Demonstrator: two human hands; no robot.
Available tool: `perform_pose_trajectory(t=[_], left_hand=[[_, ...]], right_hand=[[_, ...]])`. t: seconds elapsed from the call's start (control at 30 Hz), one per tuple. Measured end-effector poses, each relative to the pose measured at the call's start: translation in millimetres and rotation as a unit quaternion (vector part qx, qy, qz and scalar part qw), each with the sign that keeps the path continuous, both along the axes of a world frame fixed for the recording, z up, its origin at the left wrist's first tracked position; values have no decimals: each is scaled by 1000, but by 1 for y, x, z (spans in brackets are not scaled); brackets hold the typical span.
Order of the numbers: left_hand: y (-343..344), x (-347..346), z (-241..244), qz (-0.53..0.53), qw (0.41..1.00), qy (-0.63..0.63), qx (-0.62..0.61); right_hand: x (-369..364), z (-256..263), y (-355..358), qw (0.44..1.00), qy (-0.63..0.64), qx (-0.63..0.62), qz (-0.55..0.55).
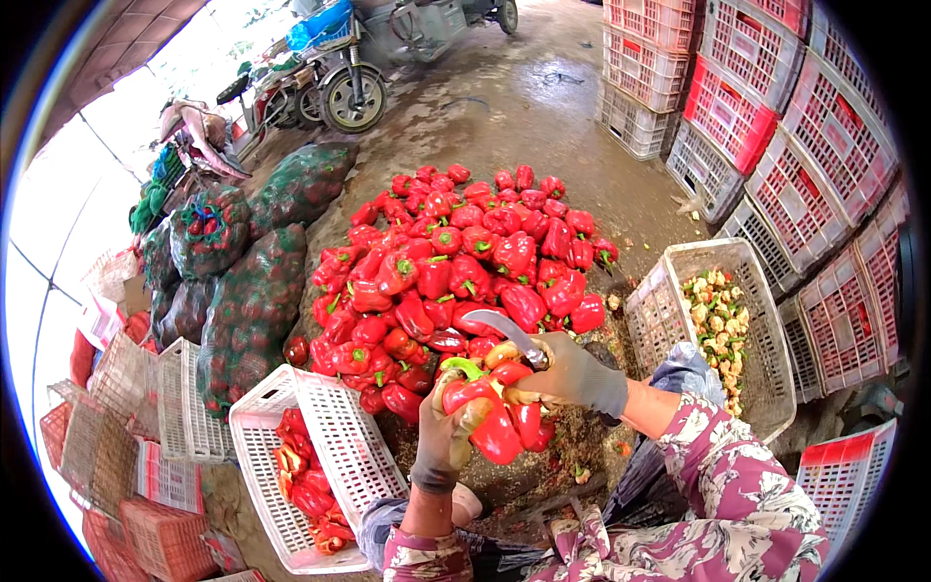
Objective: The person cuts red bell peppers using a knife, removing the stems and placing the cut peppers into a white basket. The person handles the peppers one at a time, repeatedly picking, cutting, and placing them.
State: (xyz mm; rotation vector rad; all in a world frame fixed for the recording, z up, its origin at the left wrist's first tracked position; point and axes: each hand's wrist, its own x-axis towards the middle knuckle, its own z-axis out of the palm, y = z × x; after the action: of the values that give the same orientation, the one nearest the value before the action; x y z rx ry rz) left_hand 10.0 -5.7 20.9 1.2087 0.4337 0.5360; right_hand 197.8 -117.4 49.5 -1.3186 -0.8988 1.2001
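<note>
My gloved left hand (451,422) is closed around a red bell pepper (496,434) with a thick green stem. In my gloved right hand (564,371) is a knife with a curved blade (502,324), pointing up and left above the pepper. The fingers of that hand also touch the pepper's right side, which looks split. A large heap of whole red peppers (451,269) lies on the floor in front. At the lower left, a white plastic crate (265,436) holds opened red peppers (309,487). Pepper cores with stems (716,320) fill part of a crate (760,327) on the right.
Full green mesh sacks (254,313) lie at the left, near empty crates (185,407). Tall stacks of white and red crates (771,160) rise at the right. A motor tricycle (353,94) stands at the back. Seeds and scraps litter the floor (502,487) by my feet.
</note>
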Motion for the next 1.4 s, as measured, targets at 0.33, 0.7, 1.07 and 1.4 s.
perform_pose_trajectory(t=[0.33, 0.7, 1.07, 1.4], left_hand=[[4, -9, 6, -35, 999, -18, 30], [-2, 6, -13, 149, 979, -33, -135], [67, -38, -54, 469, 827, -178, -255], [41, -59, -42, 191, 871, -288, -350]], right_hand=[[0, 5, 6, 987, 145, -76, 0], [-19, -13, 12, 991, -123, 51, -31], [3, -6, 33, 924, 163, 115, -325], [-70, 57, 79, 991, -53, 94, -82]])
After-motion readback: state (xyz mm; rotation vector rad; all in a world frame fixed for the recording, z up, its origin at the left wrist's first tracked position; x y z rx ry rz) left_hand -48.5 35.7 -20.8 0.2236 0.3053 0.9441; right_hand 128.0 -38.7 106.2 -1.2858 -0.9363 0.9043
